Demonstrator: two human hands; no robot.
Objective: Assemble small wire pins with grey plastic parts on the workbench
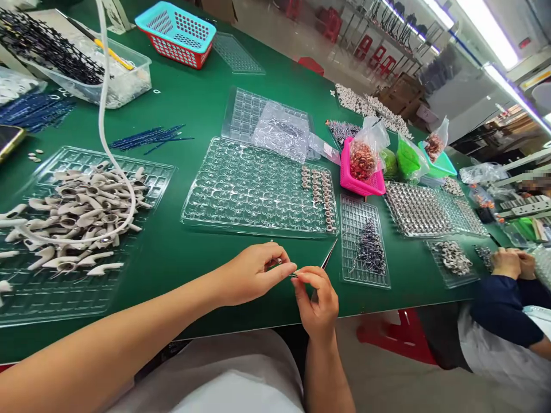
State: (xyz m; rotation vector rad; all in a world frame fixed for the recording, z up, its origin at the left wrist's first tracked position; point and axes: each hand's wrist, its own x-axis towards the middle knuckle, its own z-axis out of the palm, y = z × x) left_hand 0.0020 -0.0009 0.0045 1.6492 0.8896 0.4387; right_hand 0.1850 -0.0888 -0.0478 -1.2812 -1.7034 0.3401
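Note:
My left hand [258,274] is closed over the table's near edge, with thumb and forefinger pinched on something too small to name. Its fingertips almost meet those of my right hand [317,298], which is also closed. A pair of tweezers [329,253] sticks up out of my right hand, tips pointing away from me. Just beyond both hands lies a clear blister tray [249,186] with many round pockets. Small beige ring-shaped parts [321,192] fill pockets at its right end. To the right, another clear tray [348,241] bears a heap of dark thin pins [371,249].
Beige curved shells [86,212] are piled on a left tray under a white hose [103,103]. Blue strips [146,137], a blue-and-red basket [176,34] and a pink basket [363,175] stand farther back. A co-worker's hands [512,263] are at the right.

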